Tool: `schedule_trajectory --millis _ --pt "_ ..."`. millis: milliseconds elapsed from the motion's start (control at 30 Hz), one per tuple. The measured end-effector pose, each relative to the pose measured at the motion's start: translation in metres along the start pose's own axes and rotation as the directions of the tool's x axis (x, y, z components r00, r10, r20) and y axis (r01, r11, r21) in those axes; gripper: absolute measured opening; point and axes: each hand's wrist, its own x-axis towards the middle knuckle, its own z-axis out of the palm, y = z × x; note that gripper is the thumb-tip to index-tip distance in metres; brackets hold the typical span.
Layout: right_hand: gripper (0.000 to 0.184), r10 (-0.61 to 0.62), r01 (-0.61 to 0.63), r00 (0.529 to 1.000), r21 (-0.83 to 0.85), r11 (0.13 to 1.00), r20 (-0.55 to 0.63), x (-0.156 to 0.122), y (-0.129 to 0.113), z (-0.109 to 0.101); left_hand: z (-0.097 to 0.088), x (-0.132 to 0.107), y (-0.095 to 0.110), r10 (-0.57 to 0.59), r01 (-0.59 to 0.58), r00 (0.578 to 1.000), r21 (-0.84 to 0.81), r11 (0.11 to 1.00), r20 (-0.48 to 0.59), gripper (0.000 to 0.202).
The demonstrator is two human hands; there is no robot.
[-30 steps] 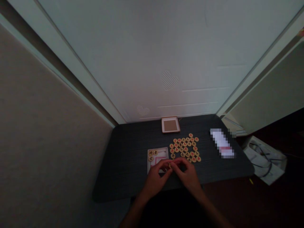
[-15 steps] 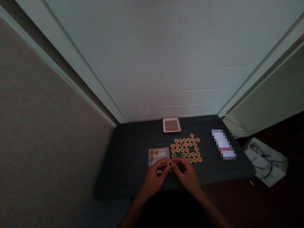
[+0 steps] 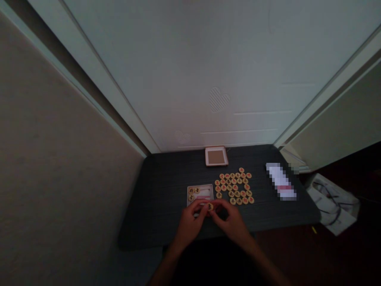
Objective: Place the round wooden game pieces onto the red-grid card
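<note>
My left hand (image 3: 189, 221) and my right hand (image 3: 230, 219) meet over the near middle of a dark table (image 3: 160, 198). Their fingertips pinch one round wooden game piece (image 3: 210, 206) between them. Just behind the hands lies a small white box (image 3: 200, 193) with three pieces in its left end. To its right, several round wooden pieces (image 3: 235, 186) with red and dark marks lie flat in a cluster.
A square lid or tray (image 3: 216, 156) lies at the table's far edge by the wall. A white blurred-out object (image 3: 280, 182) sits at the right of the table. A white bag with cords (image 3: 335, 202) lies on the floor to the right.
Both hands have shifted slightly left and nearer with the piece held between them. The piece now shows its face between the fingertips.
</note>
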Motion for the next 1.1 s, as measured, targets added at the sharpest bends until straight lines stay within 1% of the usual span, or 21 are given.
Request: schedule_trajectory --millis 167,300,433,533,633,733,800,933,1100 --pt "0.025 -0.028 0.027 1.000 0.019 0.999 0.015 0.005 -0.002 0.007 -0.014 -0.003 0.005 0.046 -0.049 0.999 0.101 0.994 0.029 0.025" --pt "0.023 -0.012 0.010 1.000 0.095 0.995 0.026 0.012 -0.004 0.014 -0.028 -0.005 0.001 0.073 -0.077 0.997 0.169 0.983 0.029 0.025" --pt "0.018 0.042 -0.045 0.999 0.134 0.990 0.030 0.020 0.001 0.021 -0.042 -0.004 -0.013 0.118 -0.100 0.992 0.272 0.957 -0.050 0.025" --pt "0.015 0.084 -0.086 0.996 0.161 0.983 0.021 0.026 0.008 0.027 -0.052 -0.004 -0.024 0.178 -0.125 0.977 0.364 0.923 -0.118 0.023" --pt "0.014 0.110 -0.114 0.993 0.219 0.969 0.033 0.032 0.012 0.035 -0.061 -0.004 -0.034 0.200 -0.121 0.968 0.417 0.901 -0.152 0.023" --pt "0.014 0.137 -0.146 0.989 0.262 0.954 0.053 0.038 0.013 0.043 -0.064 -0.004 -0.042 0.190 -0.107 0.970 0.432 0.895 -0.153 0.025" --pt "0.017 0.158 -0.169 0.985 0.260 0.951 0.062 0.042 0.013 0.048 -0.063 -0.005 -0.047 0.189 -0.107 0.970 0.432 0.896 -0.153 0.025" --pt "0.015 0.176 -0.190 0.980 0.187 0.964 0.091 0.047 0.014 0.057 -0.062 -0.005 -0.053 0.188 -0.106 0.970 0.434 0.895 -0.152 0.027" --pt "0.009 0.155 -0.170 0.979 0.107 0.980 0.132 0.048 0.019 0.062 -0.061 -0.004 -0.055 0.170 -0.086 0.971 0.422 0.902 -0.166 0.030"
